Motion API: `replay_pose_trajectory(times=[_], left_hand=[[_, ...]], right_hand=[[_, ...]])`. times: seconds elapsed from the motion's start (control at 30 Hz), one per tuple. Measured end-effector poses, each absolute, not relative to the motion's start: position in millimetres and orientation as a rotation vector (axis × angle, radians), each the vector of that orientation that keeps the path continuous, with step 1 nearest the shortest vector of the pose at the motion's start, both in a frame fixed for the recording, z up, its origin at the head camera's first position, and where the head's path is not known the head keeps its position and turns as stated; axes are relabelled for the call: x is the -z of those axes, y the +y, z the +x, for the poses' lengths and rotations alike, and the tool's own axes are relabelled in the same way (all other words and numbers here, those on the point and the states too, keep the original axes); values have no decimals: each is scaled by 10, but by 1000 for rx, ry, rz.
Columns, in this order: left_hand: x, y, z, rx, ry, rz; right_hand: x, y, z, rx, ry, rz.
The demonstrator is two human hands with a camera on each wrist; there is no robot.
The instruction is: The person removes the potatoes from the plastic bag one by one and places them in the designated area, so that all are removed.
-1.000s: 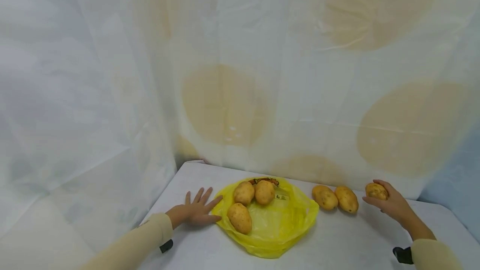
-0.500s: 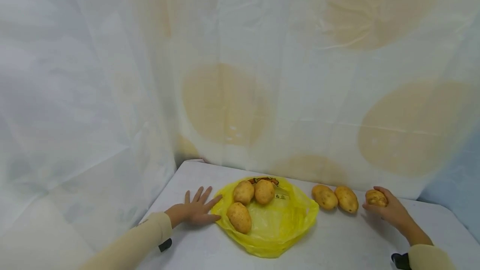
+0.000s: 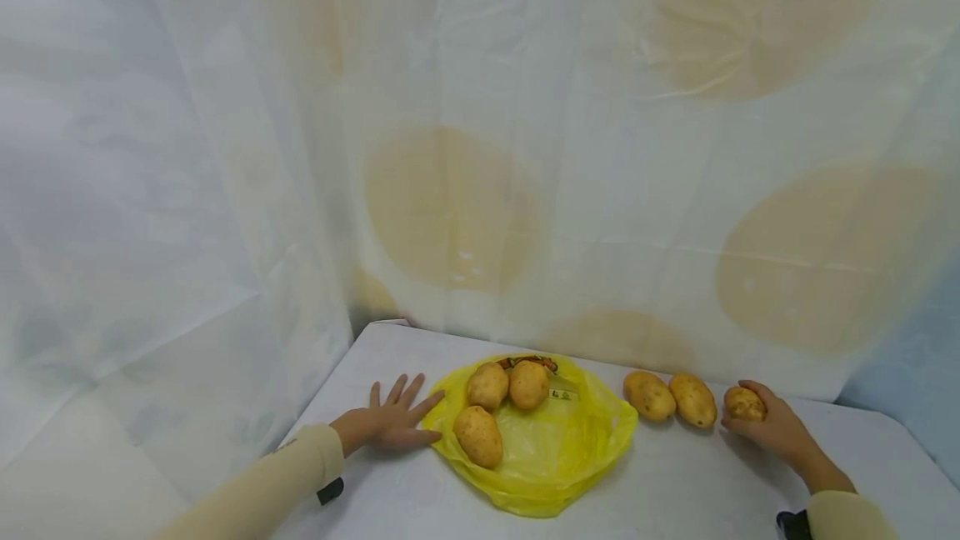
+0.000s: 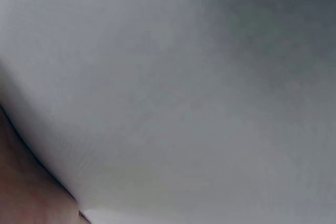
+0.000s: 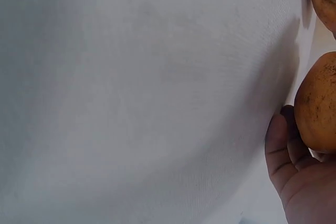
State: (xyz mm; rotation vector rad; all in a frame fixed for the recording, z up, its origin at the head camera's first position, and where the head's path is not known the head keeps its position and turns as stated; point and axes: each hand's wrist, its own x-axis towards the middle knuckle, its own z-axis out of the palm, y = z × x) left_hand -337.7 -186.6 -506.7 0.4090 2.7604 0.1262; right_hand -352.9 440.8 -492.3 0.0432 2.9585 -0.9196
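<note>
My left hand (image 3: 393,426) lies flat with spread fingers on the white table, its fingertips at the left edge of a yellow plastic bag (image 3: 558,469). On the bag lie three potatoes: one at the back left (image 3: 487,386), a second potato (image 3: 529,384) beside it, and a third potato (image 3: 478,437) nearer the front. At the right, my right hand (image 3: 776,432) grips a potato (image 3: 745,404) between thumb and fingers, low over the table. The right wrist view shows this held potato (image 5: 317,106) against the curled fingers. Only a bit of the left hand (image 4: 31,187) shows in the left wrist view.
Two potatoes rest side by side on the table right of the bag, the left potato (image 3: 649,396) close to the bag's edge and the other potato (image 3: 693,400) near the right hand. A pale curtain (image 3: 600,190) with tan spots hangs behind the table (image 3: 675,490).
My right hand has lowered and moved slightly left with its potato, nearer the two potatoes on the table. The left hand and the bag stay in place.
</note>
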Motion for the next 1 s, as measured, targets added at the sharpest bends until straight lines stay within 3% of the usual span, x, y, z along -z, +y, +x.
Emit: replay_pose_trajectory(times=[1.0], left_hand=[[5131,-1880,-3411,-128,2766,407]], right_hand=[[5002,4321,-3517,852,3003,9]])
